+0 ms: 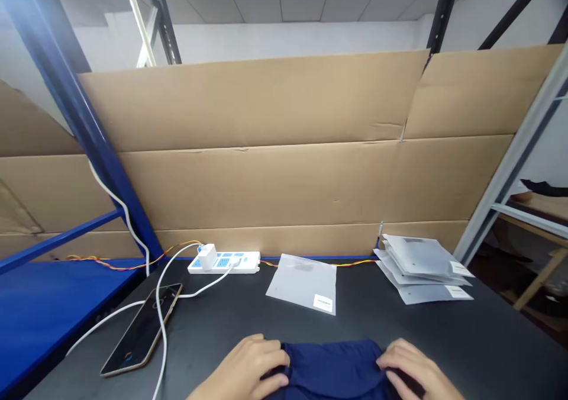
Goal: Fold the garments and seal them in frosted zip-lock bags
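Note:
A folded piece of navy blue cloth (335,367) lies on the dark table at the bottom middle, its lower part cut off by the frame edge. My left hand (255,367) grips its left edge, thumb and curled fingers closing on the fabric. At the right edge, my right hand (415,367) holds the cloth in the same way between thumb and fingers. Just beyond the cloth is a flat frosted plastic bag (302,281) with a white label.
Several similar labelled bags (423,270) are stacked at the back right, beside a pen (379,234). A white power strip (224,263) sits at the back. White cables cross a phone (142,329) on the left. Cardboard (284,187) walls the rear, between a blue post (95,128) and grey post (497,193).

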The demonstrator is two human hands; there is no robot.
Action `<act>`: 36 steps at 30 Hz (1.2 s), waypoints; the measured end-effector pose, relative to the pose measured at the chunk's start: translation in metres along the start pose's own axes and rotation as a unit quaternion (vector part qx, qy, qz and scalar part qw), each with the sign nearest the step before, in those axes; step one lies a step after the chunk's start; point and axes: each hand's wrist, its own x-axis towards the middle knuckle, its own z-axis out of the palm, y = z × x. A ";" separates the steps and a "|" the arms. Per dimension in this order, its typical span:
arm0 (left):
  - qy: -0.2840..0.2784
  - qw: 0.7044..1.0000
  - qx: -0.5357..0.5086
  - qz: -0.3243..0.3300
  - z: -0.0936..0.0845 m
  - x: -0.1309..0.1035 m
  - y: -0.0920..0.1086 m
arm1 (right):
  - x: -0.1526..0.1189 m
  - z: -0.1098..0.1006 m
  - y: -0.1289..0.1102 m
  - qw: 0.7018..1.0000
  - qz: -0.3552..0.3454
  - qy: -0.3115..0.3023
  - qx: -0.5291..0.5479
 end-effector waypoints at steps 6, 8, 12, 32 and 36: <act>0.014 0.971 -0.209 -0.111 -0.015 0.046 -0.048 | 0.074 -0.010 0.018 0.996 0.065 0.038 0.046; 0.057 0.969 -0.207 -0.124 -0.016 0.055 -0.067 | 0.098 -0.008 0.028 0.996 0.065 0.025 0.054; 0.145 0.959 -0.184 -0.161 -0.015 0.050 -0.093 | 0.112 0.003 0.050 0.996 0.057 0.065 0.037; 0.136 0.964 -0.151 -0.170 -0.005 0.046 -0.113 | 0.102 0.011 0.084 0.994 0.091 0.029 0.049; 0.134 0.966 -0.146 -0.168 -0.005 0.047 -0.112 | 0.103 0.011 0.084 0.994 0.095 0.028 0.051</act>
